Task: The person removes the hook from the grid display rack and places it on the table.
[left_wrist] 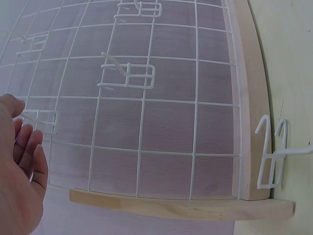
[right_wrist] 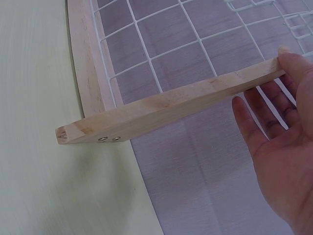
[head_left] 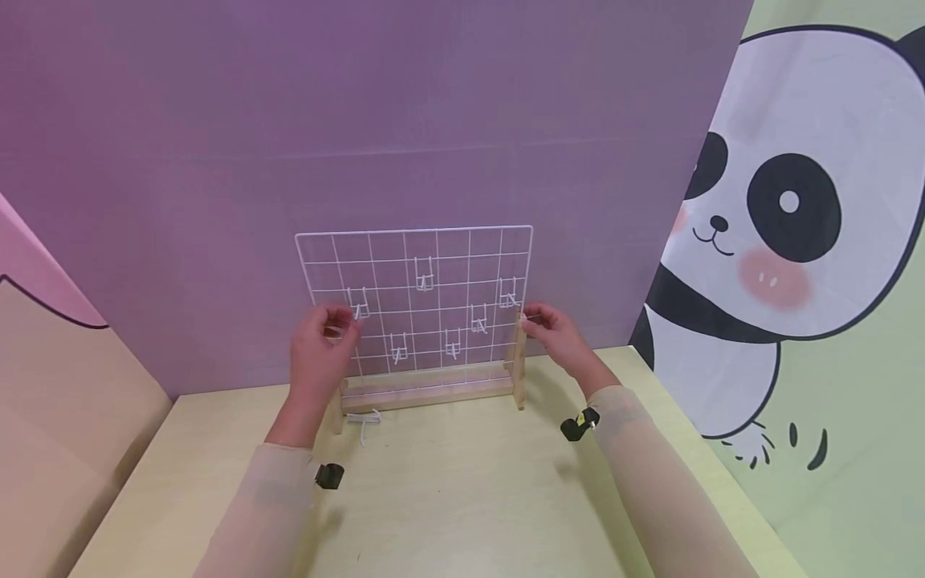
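Up stood the white wire grid (head_left: 439, 309), upright in its wooden stand (head_left: 426, 396), with six white hooks (head_left: 424, 282) hung across its mesh! Over at the grid's left edge came the left hand (head_left: 323, 345), fingers bent and thumb turned in, right beside the leftmost hook (head_left: 359, 311); whether it actually had hold of that hook or a wire, I could not tell. And at the grid's right edge, there was the right hand (head_left: 558, 335), thumb and forefinger nearly together, pinching the top of the right upright (head_left: 519, 365) while its other fingers stretched out below. In front of the grid's lower left corner lay a seventh, loose hook (head_left: 364, 418) (just beside the left upright (left_wrist: 181, 209), no less!), down on the pale tabletop (head_left: 448, 498). Both sleeves (head_left: 661, 474) reached in from the near side of the grid, a small black device (head_left: 329, 476) by each wrist. Behind the grid rose a purple backdrop (head_left: 405, 104), and well to its right, a big panda picture (head_left: 853, 297) filled the wall!
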`<action>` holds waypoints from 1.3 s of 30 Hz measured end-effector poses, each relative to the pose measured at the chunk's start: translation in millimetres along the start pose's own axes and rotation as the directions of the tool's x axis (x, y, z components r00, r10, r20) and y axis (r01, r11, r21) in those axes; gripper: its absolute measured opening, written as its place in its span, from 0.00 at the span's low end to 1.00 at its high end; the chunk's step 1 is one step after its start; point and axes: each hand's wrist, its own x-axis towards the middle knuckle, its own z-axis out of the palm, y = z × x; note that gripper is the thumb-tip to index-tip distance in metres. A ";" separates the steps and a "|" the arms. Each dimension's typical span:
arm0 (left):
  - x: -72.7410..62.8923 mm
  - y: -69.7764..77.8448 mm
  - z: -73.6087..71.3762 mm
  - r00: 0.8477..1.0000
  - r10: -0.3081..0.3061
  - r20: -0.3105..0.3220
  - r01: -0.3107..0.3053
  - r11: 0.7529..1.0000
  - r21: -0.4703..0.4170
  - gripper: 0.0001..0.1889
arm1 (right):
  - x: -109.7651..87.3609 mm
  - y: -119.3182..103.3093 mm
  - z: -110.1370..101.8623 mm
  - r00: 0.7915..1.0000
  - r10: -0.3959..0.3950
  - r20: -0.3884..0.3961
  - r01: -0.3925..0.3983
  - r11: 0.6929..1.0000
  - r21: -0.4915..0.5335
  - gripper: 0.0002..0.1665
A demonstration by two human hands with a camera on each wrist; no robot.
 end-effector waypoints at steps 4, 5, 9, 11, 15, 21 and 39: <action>2.5 -0.6 1.6 0.999 0.053 -0.004 -0.053 0.999 0.005 0.09 | 0.9 0.5 0.1 1.000 0.007 0.002 -0.007 1.000 0.003 0.21; 3.0 -0.8 1.9 0.998 0.067 -0.005 -0.067 0.998 0.007 0.09 | 1.0 0.6 0.0 1.000 0.010 0.002 -0.010 1.000 0.003 0.21; 4.3 -1.9 2.8 0.993 0.115 -0.010 -0.115 0.993 0.016 0.07 | 1.5 0.5 -0.5 1.000 0.010 0.006 -0.010 1.000 -0.001 0.23; 5.0 -2.3 3.2 0.991 0.136 -0.013 -0.136 0.991 0.017 0.06 | 1.8 -0.6 -0.8 1.000 0.011 0.006 -0.011 1.000 0.002 0.23; 5.7 -2.6 3.9 0.984 0.175 -0.020 -0.175 0.985 0.015 0.05 | 2.4 -2.0 -0.8 1.000 0.010 0.001 -0.010 1.000 0.014 0.22; 4.6 -5.6 4.7 0.973 0.229 -0.040 -0.228 0.973 0.025 0.04 | 1.3 -1.9 -0.2 1.000 0.016 -0.001 -0.016 1.000 0.005 0.22; 10.2 0.0 2.5 0.943 0.322 -0.086 -0.312 0.943 0.117 0.03 | 1.5 3.3 0.7 1.000 -0.002 -0.006 0.002 1.000 0.018 0.22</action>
